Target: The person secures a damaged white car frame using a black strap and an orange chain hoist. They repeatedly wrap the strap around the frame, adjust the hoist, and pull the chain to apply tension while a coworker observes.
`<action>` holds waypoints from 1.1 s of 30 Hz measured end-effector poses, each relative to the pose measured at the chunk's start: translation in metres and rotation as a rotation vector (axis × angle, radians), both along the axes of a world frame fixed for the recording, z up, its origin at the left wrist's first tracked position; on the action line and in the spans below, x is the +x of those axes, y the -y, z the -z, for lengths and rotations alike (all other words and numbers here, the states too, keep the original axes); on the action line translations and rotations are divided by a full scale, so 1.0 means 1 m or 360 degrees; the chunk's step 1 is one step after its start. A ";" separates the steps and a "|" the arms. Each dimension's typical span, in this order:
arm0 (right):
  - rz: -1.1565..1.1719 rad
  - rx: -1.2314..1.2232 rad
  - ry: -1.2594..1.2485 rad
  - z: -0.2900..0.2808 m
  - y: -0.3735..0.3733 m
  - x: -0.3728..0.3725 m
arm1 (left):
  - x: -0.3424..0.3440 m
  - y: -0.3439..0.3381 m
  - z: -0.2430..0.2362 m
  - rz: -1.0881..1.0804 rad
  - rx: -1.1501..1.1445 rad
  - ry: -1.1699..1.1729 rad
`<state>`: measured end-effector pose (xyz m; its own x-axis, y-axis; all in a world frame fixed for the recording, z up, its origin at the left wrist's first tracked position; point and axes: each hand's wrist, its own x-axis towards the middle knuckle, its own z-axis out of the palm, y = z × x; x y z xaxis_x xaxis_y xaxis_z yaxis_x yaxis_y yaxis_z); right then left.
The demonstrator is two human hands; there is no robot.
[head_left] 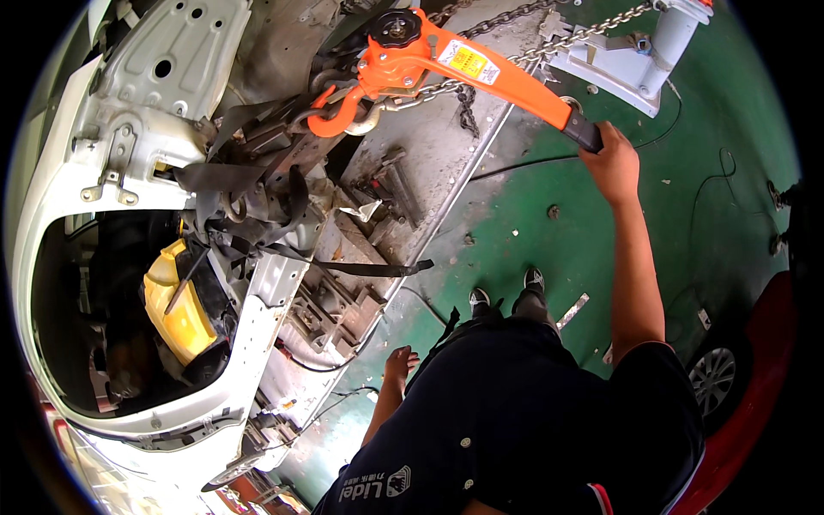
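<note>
My right hand (pixel 614 163), arm stretched forward, is closed round the black grip of an orange lever chain hoist (pixel 532 99). The hoist hangs at the upper middle, with steel chains (pixel 592 33) running from it to the upper right. Its orange hook (pixel 343 118) lies by black straps (pixel 225 178) that are looped about the bent metal of a stripped white car body (pixel 43 184). Low beside my body, my left hand (pixel 400 365) holds nothing; its fingers are loosely stretched out.
A grey platform (pixel 446 142) under the car body carries metal clamps (pixel 335 309) and loose steel pieces. A light grey metal post (pixel 674 43) stands at the upper right. Cables (pixel 524 165) cross the green floor (pixel 506 223). A red car (pixel 760 369) is at the right edge.
</note>
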<state>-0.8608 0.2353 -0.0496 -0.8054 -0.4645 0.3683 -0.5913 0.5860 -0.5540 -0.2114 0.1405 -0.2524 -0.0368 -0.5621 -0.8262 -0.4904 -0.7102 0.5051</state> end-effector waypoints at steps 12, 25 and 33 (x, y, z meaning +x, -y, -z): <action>-0.0006 -0.0090 -0.0030 -0.003 0.003 0.005 | 0.061 -0.010 0.024 0.1405 -0.0222 0.0461; -0.0011 -0.0067 0.0005 0.000 0.002 0.000 | -0.149 0.201 -0.315 0.0044 -0.2510 0.0451; -0.0024 -0.0085 0.0022 0.000 0.002 -0.001 | -0.207 0.287 -0.421 0.0567 -0.2508 0.0590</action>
<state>-0.8622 0.2337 -0.0499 -0.8038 -0.4566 0.3815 -0.5917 0.5467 -0.5924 -0.4189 -0.1467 0.1691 -0.2827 -0.8081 0.5168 -0.7557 0.5194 0.3988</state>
